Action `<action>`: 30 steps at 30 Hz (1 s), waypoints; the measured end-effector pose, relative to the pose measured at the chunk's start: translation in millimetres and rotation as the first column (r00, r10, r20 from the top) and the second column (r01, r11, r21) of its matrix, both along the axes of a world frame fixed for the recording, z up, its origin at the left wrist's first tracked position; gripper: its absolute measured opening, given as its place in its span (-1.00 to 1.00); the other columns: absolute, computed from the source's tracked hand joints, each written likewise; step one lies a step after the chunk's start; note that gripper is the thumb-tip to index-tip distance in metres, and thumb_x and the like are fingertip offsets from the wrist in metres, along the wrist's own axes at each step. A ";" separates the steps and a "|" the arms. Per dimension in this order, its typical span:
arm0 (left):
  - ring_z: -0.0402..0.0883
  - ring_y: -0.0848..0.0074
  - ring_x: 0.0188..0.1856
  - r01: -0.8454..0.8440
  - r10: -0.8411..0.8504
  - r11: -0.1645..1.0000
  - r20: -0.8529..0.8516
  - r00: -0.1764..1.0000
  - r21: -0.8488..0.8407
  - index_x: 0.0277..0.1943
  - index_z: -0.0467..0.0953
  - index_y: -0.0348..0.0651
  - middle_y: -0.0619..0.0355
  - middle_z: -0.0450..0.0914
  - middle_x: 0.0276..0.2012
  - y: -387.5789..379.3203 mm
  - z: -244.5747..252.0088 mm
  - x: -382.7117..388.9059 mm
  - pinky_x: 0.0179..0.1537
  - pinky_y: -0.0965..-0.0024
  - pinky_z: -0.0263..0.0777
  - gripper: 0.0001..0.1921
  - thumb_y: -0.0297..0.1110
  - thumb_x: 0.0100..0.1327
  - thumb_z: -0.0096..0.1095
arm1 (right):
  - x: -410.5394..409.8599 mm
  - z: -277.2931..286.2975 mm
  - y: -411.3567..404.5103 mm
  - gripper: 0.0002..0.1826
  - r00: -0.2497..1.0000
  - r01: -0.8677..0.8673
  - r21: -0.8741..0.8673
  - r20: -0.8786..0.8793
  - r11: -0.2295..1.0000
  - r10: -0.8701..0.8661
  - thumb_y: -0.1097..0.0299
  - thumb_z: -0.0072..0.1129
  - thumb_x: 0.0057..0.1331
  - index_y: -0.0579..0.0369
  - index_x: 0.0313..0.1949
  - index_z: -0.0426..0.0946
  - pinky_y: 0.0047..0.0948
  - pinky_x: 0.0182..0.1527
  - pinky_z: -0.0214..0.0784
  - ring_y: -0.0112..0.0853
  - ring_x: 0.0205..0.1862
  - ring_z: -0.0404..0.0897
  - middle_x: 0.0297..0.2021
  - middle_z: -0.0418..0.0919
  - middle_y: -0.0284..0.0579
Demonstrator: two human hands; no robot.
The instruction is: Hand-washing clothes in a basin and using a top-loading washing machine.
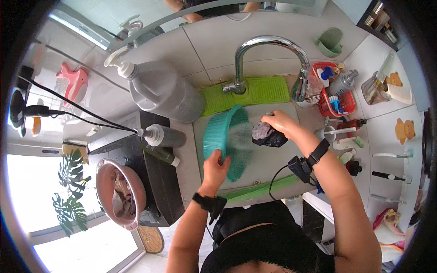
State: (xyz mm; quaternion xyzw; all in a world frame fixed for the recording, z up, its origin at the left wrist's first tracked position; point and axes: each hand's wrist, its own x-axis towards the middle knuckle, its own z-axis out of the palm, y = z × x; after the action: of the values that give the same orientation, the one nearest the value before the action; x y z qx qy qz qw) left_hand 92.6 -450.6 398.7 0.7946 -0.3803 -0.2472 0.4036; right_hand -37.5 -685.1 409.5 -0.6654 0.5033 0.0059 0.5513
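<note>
My left hand [215, 170] grips the near rim of a teal plastic basin [215, 134]. The basin is tipped on its side in the sink [268, 163], its mouth turned to the right, with blurred water at the opening. In my right hand [280, 123] is a bunched wet cloth, dark with a greyish-purple part [262, 131], held over the right half of the sink. A chrome gooseneck faucet [271, 40] arches behind, its spout end above the sink's back right corner.
On the left stand a large grey pump jug [167, 90] and a smaller bottle [167, 135]. A pink basin [141, 191] holding cloth sits on a black surface further left. At right are a red basket [336, 102] of toiletries and several small bottles. Cables run from both wrist straps.
</note>
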 end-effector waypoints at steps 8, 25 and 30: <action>0.44 0.06 -0.53 0.042 -0.037 0.999 0.399 0.916 -0.004 -0.48 0.29 -0.20 0.01 0.41 -0.55 31.0 27.1 -22.3 -0.52 0.13 0.33 -0.83 -0.45 0.07 0.16 | 17.6 24.4 18.9 -0.56 0.950 -0.309 -0.159 -0.103 0.938 0.295 0.04 0.05 0.00 0.24 -0.38 0.53 -0.22 -0.28 0.31 -0.12 -0.35 0.54 -0.40 0.55 0.14; 0.53 0.41 -0.35 -0.217 0.174 0.974 -0.823 0.541 0.063 -0.07 0.29 -0.30 0.09 0.48 -0.26 32.7 -63.0 10.0 -0.36 0.38 0.49 -0.70 -0.43 0.18 0.14 | 56.5 30.5 34.1 -0.23 0.690 -0.724 -0.154 -0.158 0.673 0.706 -0.08 0.09 0.10 0.27 0.14 0.23 -0.27 0.11 0.20 -0.06 0.10 0.36 0.07 0.33 0.24; 0.52 0.20 -0.11 -0.048 0.373 0.877 -0.613 0.697 0.479 0.07 0.21 -0.32 -0.09 0.43 -0.07 8.9 -70.2 36.3 -0.29 0.19 0.56 -0.59 -0.42 0.18 0.10 | 132.8 27.3 -1.4 -0.26 0.878 -0.478 -0.429 -0.211 0.767 0.429 0.28 0.11 0.10 0.43 0.18 0.05 -0.27 0.14 0.20 -0.01 0.13 0.31 0.10 0.25 0.35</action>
State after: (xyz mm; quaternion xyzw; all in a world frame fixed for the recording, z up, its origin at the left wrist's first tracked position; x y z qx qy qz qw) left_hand 128.9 -441.7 328.5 0.7522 -0.0430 -0.5518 0.3576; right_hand 95.2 -686.4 436.8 -0.8790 0.3406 0.0504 0.3300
